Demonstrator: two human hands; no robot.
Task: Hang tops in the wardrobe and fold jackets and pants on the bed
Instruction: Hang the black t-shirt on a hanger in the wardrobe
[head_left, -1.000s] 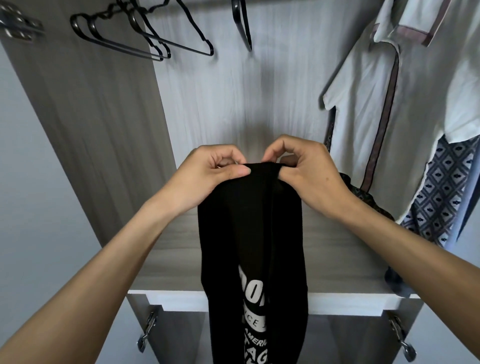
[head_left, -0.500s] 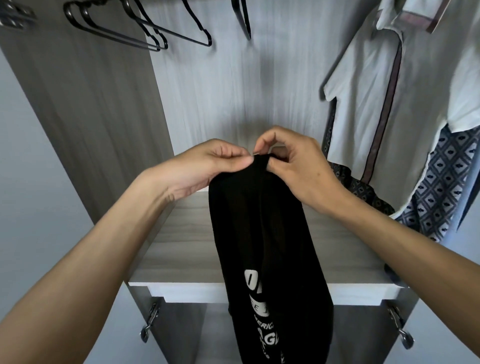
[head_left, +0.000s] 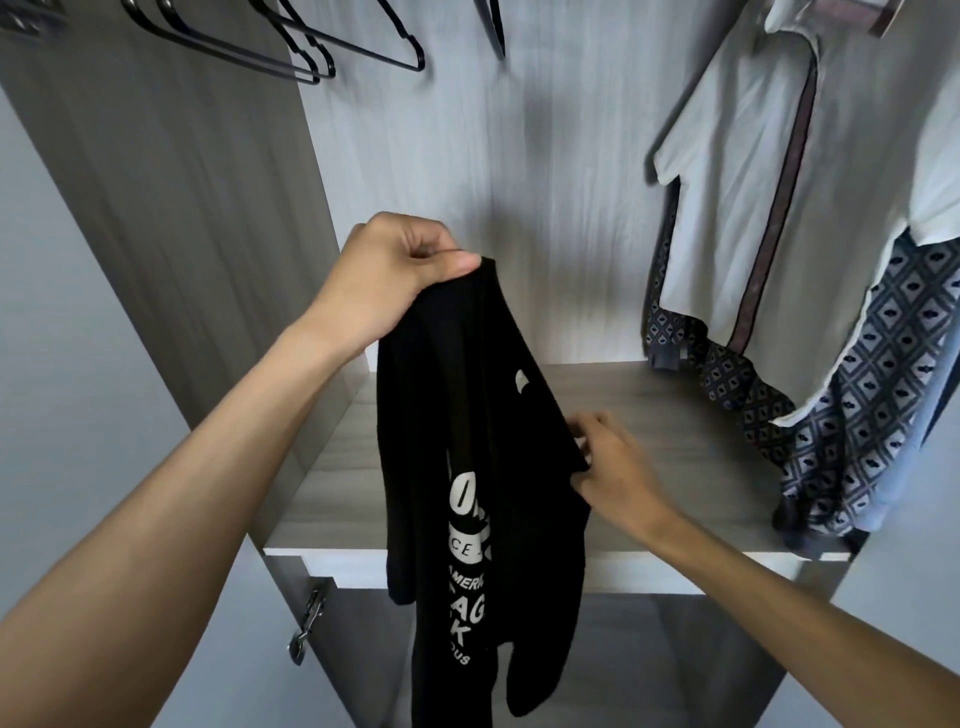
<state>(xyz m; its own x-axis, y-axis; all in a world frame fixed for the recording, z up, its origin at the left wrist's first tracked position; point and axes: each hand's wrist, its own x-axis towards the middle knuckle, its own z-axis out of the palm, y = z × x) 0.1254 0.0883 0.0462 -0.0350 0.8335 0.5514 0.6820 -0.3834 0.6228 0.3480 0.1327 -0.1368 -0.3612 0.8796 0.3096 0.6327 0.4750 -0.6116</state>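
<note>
A black top (head_left: 467, 415) with white lettering hangs in front of the open wardrobe. My left hand (head_left: 395, 270) grips its upper edge, thumb pressed over the bunched cloth. Lower down, my right hand (head_left: 608, 457) pinches the top's right edge over the wardrobe shelf (head_left: 675, 415). Empty black hangers (head_left: 291, 47) hang at the upper left. A white top with brown trim (head_left: 769, 171) hangs at the right.
A dark patterned garment (head_left: 872, 395) hangs under the white top and touches the shelf at the right. The wardrobe's grey wooden side panel (head_left: 171, 197) stands at the left. A metal hinge (head_left: 306, 623) sits below the shelf at the left.
My right hand has let go of the top's upper edge and dropped to its right side. My left hand has lifted the top higher and alone holds its upper edge.
</note>
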